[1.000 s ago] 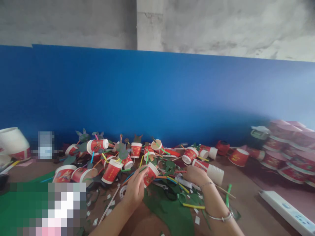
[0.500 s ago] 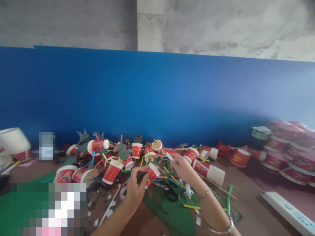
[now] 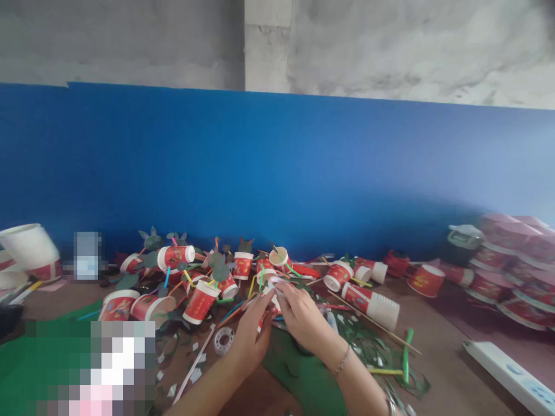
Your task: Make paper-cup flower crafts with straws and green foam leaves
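Note:
My left hand (image 3: 250, 330) is closed around a small red-and-white paper cup (image 3: 262, 321), mostly hidden by the fingers. My right hand (image 3: 304, 315) is brought up against it, fingertips together on a small white piece (image 3: 273, 281) at the cup's top; I cannot make out its exact kind. Under the hands lies a sheet of green paper (image 3: 295, 378), cut along its edges. A roll of clear tape (image 3: 224, 341) rests left of my left hand.
Red paper cups (image 3: 202, 302) with bent straws and dark paper shapes crowd the table behind the hands. A stack of cups (image 3: 373, 306), a thin wooden stick (image 3: 405, 341), a green straw (image 3: 407, 355) and a power strip (image 3: 509, 372) lie to the right. Paper scraps are scattered about.
My right hand has moved left and down with the white piece, from beside the cup to against it. My left hand has stayed on the cup, turning over it slightly.

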A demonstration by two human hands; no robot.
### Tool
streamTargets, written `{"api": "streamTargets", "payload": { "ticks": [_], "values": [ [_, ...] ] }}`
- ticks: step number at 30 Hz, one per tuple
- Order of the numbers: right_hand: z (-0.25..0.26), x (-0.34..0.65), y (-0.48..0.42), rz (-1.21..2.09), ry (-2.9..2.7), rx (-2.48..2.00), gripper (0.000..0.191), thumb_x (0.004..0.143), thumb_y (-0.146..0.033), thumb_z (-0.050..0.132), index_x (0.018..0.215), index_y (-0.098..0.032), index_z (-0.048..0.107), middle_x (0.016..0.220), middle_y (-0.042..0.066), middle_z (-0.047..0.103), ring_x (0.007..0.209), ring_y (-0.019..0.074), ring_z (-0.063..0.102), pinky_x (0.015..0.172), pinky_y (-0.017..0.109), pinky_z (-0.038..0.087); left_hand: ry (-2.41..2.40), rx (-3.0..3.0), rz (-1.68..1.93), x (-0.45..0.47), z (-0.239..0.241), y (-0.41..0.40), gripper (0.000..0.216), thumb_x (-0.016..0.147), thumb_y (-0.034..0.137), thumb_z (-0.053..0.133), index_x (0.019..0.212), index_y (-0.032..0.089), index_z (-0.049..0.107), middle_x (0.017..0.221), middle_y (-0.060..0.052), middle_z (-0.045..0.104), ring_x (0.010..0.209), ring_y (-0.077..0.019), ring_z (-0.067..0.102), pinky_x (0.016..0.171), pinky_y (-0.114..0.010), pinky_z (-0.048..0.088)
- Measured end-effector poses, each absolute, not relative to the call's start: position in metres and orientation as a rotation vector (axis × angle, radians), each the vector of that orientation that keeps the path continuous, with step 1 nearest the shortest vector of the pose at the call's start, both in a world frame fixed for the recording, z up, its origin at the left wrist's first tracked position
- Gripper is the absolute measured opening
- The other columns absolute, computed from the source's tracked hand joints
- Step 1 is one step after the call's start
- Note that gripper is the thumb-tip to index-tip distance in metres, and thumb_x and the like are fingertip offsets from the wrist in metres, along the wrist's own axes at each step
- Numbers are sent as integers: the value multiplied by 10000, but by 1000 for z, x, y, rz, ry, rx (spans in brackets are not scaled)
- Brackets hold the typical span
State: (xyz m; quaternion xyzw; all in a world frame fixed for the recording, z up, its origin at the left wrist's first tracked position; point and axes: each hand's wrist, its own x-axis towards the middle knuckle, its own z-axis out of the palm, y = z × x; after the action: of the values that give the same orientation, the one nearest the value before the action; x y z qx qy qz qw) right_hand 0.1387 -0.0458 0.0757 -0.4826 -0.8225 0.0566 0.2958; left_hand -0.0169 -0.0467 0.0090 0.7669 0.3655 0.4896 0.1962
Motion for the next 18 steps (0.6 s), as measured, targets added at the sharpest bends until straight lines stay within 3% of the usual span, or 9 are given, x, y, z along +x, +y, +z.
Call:
{"api": "streamTargets", "payload": {
  "ticks": [5, 11, 18],
  "values": [
    [72, 134, -49, 81, -2256, -1258, 396, 882, -93, 318, 1252, -114, 459, 1132, 148, 642, 1046, 233, 585, 907, 387, 417, 1045, 2210, 1289, -16, 12, -50, 553, 907, 167, 396, 1437, 248, 261, 1378, -125, 449, 1286, -254, 400, 1043, -430, 368],
    [71, 133, -43, 31, -2237, -1273, 357, 861, -61, 355, 1169, -127, 524, 946, 113, 696, 865, 212, 636, 830, 356, 442, 978, 2226, 1267, -17, 15, -50, 583, 890, 107, 363, 1436, 277, 249, 1382, -117, 377, 1281, -245, 379, 1046, -413, 367],
    [68, 133, -41, -6, -2257, -1266, 393, 823, -37, 378, 1188, -98, 509, 901, 116, 699, 830, 217, 633, 796, 349, 436, 992, 2256, 1239, -17, 12, -53, 599, 874, 85, 378, 1432, 263, 251, 1419, -127, 320, 1309, -252, 341, 1067, -420, 345]
  ]
}}
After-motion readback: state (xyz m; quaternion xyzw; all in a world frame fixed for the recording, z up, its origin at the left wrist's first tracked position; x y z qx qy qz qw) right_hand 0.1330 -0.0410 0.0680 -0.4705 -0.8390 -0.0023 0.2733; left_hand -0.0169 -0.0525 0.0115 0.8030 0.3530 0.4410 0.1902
